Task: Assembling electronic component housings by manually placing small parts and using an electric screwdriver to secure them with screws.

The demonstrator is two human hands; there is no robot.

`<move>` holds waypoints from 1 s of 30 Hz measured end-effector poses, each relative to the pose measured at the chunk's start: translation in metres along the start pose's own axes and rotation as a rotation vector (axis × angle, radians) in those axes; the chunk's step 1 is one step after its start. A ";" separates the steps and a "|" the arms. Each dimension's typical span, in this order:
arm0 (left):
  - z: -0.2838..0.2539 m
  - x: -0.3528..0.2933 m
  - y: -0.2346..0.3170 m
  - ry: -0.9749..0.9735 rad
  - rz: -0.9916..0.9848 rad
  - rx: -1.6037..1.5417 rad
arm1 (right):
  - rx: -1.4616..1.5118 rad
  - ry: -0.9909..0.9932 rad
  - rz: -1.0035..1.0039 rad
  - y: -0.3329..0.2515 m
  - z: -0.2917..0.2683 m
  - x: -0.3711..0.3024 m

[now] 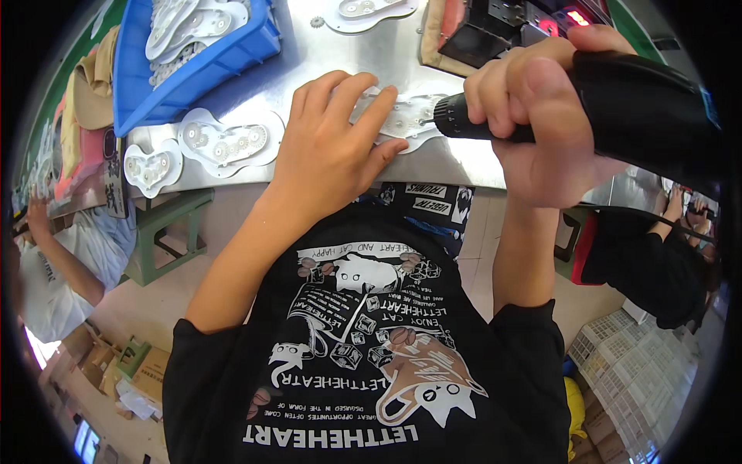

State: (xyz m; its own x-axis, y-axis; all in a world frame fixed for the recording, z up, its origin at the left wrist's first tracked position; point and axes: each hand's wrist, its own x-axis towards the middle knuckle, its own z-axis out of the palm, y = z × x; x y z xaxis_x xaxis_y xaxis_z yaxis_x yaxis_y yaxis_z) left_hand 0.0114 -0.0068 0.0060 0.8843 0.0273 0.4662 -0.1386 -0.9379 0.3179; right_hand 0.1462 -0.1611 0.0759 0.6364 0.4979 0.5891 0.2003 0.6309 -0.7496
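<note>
A white plastic housing with small gears (410, 116) lies on the metal table in front of me. My left hand (328, 135) holds its left part against the table, fingers curved over it and thumb along its near edge. The fist of my right hand (541, 116) is wrapped round a black electric screwdriver (634, 108). The screwdriver lies nearly level, its ribbed collar (452, 116) pointing left and its tip at the housing's right part. Whether the tip sits on a screw is too small to tell.
Two more geared housings, a larger one (224, 143) and a smaller one (153, 166), lie left along the near table edge. Behind them a blue bin (197, 77) holds white parts. Another housing (367, 11) and a black box (483, 35) stand farther back. People sit at both sides.
</note>
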 end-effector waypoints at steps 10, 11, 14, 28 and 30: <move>0.001 -0.001 -0.001 0.002 -0.062 -0.094 | -0.089 0.045 0.026 0.004 0.003 0.004; 0.001 -0.002 -0.001 0.006 -0.068 -0.096 | -0.090 0.039 0.030 0.005 0.004 0.004; 0.002 -0.003 -0.002 0.020 -0.074 -0.113 | -0.097 0.025 0.048 0.006 0.003 0.005; 0.004 -0.003 -0.002 0.141 -0.186 -0.252 | -0.314 -0.246 0.019 0.014 0.014 0.006; -0.009 -0.006 -0.003 0.133 -0.193 -0.209 | -0.275 -0.207 0.057 0.017 0.014 0.006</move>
State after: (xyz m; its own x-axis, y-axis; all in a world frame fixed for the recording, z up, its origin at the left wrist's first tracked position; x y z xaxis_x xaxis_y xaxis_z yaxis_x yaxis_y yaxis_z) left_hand 0.0021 -0.0006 0.0096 0.8390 0.2560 0.4802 -0.0748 -0.8198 0.5677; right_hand 0.1429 -0.1389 0.0704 0.4937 0.6552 0.5719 0.3801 0.4289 -0.8195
